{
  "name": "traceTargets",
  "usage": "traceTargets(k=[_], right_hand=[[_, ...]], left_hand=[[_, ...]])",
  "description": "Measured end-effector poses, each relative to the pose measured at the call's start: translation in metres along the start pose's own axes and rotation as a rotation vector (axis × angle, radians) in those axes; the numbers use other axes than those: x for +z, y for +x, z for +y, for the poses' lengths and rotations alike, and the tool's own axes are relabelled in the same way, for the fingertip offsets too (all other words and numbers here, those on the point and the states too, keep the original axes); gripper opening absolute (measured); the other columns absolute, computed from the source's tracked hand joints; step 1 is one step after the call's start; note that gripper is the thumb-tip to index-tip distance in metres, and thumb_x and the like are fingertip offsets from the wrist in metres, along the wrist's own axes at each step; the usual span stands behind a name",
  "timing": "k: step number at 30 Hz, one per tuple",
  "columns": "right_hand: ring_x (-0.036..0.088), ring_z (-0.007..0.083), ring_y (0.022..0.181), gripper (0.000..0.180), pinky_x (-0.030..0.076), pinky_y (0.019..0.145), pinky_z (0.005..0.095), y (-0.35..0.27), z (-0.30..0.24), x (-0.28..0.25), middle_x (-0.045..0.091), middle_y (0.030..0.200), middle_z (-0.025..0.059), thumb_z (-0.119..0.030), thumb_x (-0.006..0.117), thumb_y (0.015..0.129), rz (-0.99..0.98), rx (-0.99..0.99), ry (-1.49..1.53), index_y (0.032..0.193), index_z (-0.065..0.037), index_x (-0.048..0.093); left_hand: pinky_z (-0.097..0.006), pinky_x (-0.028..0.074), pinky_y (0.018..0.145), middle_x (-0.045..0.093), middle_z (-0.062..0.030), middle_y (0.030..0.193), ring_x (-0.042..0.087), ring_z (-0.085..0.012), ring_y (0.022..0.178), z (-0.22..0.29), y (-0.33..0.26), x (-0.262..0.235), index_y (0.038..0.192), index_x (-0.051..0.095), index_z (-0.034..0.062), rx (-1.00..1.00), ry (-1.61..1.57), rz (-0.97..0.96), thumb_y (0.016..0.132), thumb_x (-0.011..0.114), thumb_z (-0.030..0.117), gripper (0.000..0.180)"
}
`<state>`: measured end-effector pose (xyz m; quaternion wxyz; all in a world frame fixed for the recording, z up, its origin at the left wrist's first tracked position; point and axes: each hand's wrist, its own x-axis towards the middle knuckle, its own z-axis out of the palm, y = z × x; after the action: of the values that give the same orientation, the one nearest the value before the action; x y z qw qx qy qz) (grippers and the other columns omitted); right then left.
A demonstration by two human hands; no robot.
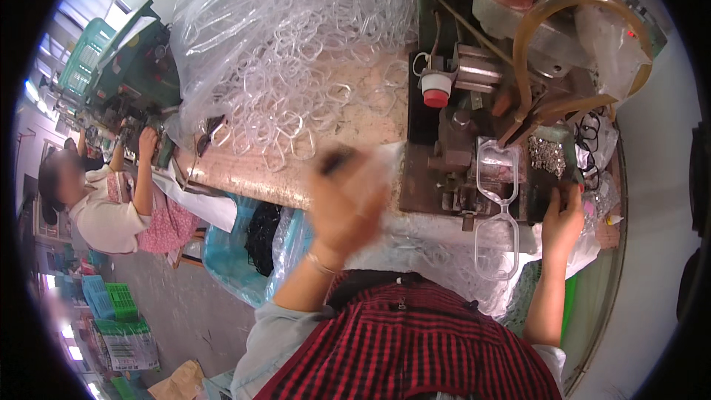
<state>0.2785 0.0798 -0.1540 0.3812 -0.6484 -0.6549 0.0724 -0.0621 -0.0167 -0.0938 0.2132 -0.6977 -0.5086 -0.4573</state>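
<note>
A clear plastic eyeglass frame (497, 246) sits at the machine's jig, one rim on the metal fixture and the other hanging over the front edge. My left hand (346, 204) is raised left of the machine and smeared by motion. A dark patch shows at its fingers; what it is I cannot tell. My right hand (563, 216) is at the front right of a dark tray heaped with small shiny metal parts (546, 157). Its thumb and fingertips are pinched together, and whatever they hold is too small to make out.
A bench machine (474, 67) with a red-capped button and a curved brown hose (638, 15) rises ahead. Many clear frames (296, 81) lie piled on the bench, under plastic sheeting. A blue-lined bin (229, 252) stands below left. Another person (111, 207) works farther left.
</note>
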Motion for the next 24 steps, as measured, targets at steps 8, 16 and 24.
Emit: traceTargets(k=[8,16,24], right_hand=[[0.066,0.0133,0.082,0.011,0.052,0.077,0.0273,0.011,-0.041,0.001,0.073,0.091,0.0086,0.000,0.067,0.090,-0.067,0.003,0.361,0.101,0.002,0.071],[0.066,0.0144,0.094,0.011,0.052,0.084,0.0269,-0.027,0.017,-0.028,0.070,0.101,0.0087,0.005,0.055,0.096,-0.021,0.169,0.546,0.104,0.003,0.062],[0.064,0.0127,0.091,0.011,0.049,0.083,0.0253,-0.001,-0.073,-0.043,0.070,0.098,0.0050,0.003,0.069,0.087,-0.155,-0.015,0.653,0.097,0.000,0.069]], left_hand=[[-0.042,0.053,0.080,0.074,-0.0144,0.099,0.069,-0.0360,0.091,-0.181,0.053,0.043,0.099,0.073,0.0046,-0.699,0.467,-0.402,0.088,0.067,0.030,0.028],[-0.039,0.055,0.071,0.074,-0.0157,0.087,0.072,-0.0303,0.078,-0.249,-0.005,0.129,0.093,0.076,0.0045,-0.942,0.231,-0.298,0.085,0.071,0.041,0.038],[-0.024,0.051,0.058,0.065,-0.0036,0.081,0.064,-0.0121,0.066,-0.159,0.010,0.069,0.108,0.067,0.0009,-0.869,-0.766,0.147,0.097,0.065,0.016,0.019]])
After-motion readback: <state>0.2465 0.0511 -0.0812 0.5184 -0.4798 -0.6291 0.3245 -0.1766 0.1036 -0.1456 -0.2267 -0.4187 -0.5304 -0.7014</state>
